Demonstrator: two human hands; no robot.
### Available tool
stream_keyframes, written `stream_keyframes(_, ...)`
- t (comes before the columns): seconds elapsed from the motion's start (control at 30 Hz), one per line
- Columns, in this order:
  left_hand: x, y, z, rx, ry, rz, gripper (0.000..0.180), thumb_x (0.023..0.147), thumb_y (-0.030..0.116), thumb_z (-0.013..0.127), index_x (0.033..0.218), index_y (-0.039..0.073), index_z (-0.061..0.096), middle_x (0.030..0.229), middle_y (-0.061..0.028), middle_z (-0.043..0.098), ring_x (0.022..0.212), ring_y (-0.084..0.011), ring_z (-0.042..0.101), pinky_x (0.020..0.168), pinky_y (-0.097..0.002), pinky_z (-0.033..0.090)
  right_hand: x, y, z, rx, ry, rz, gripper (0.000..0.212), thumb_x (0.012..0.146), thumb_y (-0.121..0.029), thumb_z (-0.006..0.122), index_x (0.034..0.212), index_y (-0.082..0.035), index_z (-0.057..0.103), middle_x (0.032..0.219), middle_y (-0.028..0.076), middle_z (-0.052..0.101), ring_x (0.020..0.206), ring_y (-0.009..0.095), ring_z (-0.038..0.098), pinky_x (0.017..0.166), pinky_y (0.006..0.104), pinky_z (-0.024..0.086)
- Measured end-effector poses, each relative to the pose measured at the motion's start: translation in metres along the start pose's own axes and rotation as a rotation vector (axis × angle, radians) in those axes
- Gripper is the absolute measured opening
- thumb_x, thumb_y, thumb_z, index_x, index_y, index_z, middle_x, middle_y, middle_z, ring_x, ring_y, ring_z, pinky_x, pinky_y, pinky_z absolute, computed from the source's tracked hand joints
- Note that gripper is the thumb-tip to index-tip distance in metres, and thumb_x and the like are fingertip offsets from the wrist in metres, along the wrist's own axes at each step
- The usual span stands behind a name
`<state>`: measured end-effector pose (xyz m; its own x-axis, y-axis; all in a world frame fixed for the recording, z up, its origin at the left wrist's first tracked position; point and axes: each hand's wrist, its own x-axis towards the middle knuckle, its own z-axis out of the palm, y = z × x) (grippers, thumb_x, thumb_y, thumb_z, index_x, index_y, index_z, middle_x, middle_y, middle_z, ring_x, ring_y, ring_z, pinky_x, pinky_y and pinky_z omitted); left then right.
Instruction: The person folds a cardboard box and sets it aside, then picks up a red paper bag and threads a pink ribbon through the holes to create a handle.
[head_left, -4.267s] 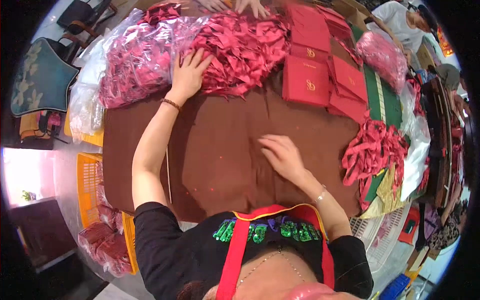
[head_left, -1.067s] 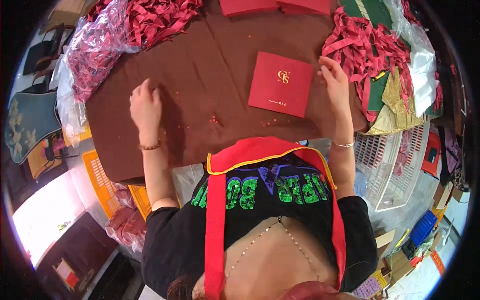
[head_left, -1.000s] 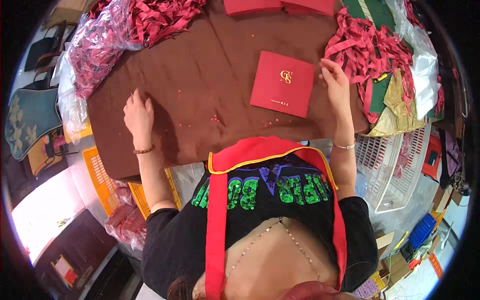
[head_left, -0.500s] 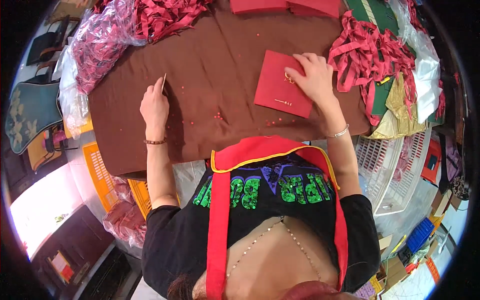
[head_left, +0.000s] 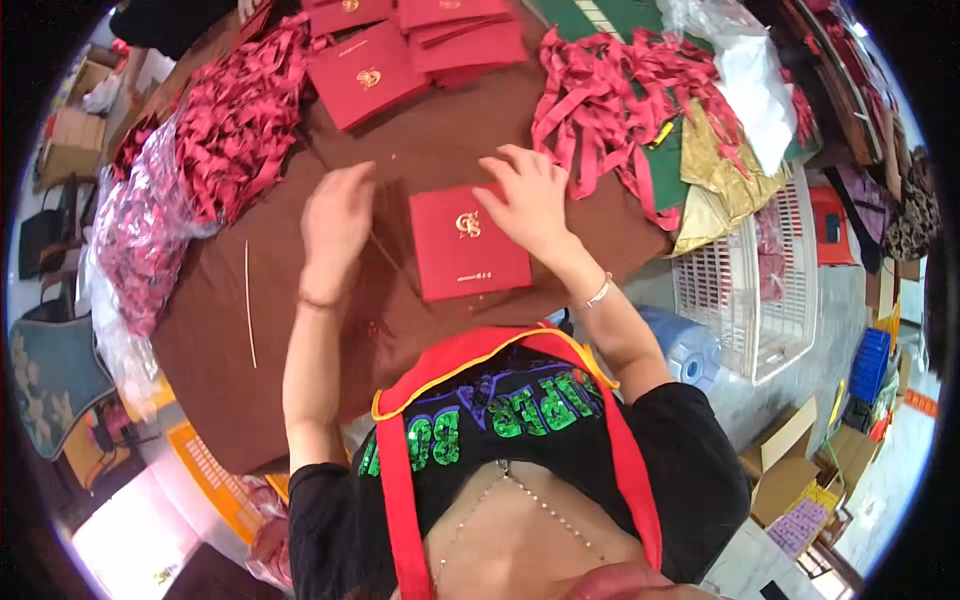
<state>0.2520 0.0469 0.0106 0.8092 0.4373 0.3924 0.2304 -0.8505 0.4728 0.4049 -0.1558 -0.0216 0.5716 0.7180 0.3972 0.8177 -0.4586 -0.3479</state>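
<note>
A flat, square red card [head_left: 440, 250] with a gold emblem lies on the brown cloth [head_left: 330, 400] in front of me. My right hand [head_left: 527, 205] rests at its upper right corner with fingers spread and the thumb over the card. To the left of the card, my left hand [head_left: 338, 225] hovers above the cloth; it is blurred, but its fingers look stretched out and nothing shows in them. A thin, pale stick [head_left: 250, 305] lies on the cloth to the left of that hand.
Stacked red cards [head_left: 365, 75] stand at the far side. Heaps of red ribbon lie left [head_left: 240, 130] and right [head_left: 620, 100], with clear plastic [head_left: 150, 220] around the left one. A white basket [head_left: 740, 290] stands right of the table. A dark sleeve [head_left: 170, 25] of another person shows far left.
My left hand has let go of the thin stick, which now lies on the cloth, and has moved towards the card. The view has shifted, showing more of the far stacks.
</note>
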Motion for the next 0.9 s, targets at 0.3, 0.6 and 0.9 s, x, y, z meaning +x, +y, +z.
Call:
stream_keyframes(0.3,0.120,0.131,0.145,-0.023,-0.510,-0.014,0.095,0.069,0.055,0.066,0.142,0.015,0.020,0.143,-0.0259,0.022,0.123,-0.0446,0.036,0.099,-0.0469,0.036,0.015,0.156,-0.023,0.162,0.356,0.381,0.077,0.077,-0.033,0.066,0.139,-0.007,0.028,0.134,0.027,0.034,0.122,0.044,0.034,0.103,0.0456,0.029)
stream_keyframes(0.6,0.121,0.068,0.161,-0.163,-0.264,0.211,0.032,0.073,0.002,0.047,0.104,0.004,0.056,0.099,-0.0191,0.058,0.093,-0.0376,0.054,0.081,-0.0440,0.046,0.077,0.125,0.044,1.036,-0.121,0.466,0.049,0.086,-0.016,0.061,0.129,0.000,0.044,0.114,0.007,0.056,0.097,0.015,0.056,0.077,0.0249,0.047)
stream_keyframes(0.9,0.060,0.010,0.051,-0.124,-0.053,0.151,0.031,0.081,0.014,0.055,0.111,0.005,0.057,0.108,-0.0134,0.057,0.099,-0.0328,0.054,0.086,-0.0408,0.044,0.085,0.131,0.006,0.210,0.078,0.136,0.053,0.082,-0.027,0.064,0.127,-0.005,0.047,0.129,0.026,0.036,0.117,0.040,0.039,0.100,0.0438,0.032)
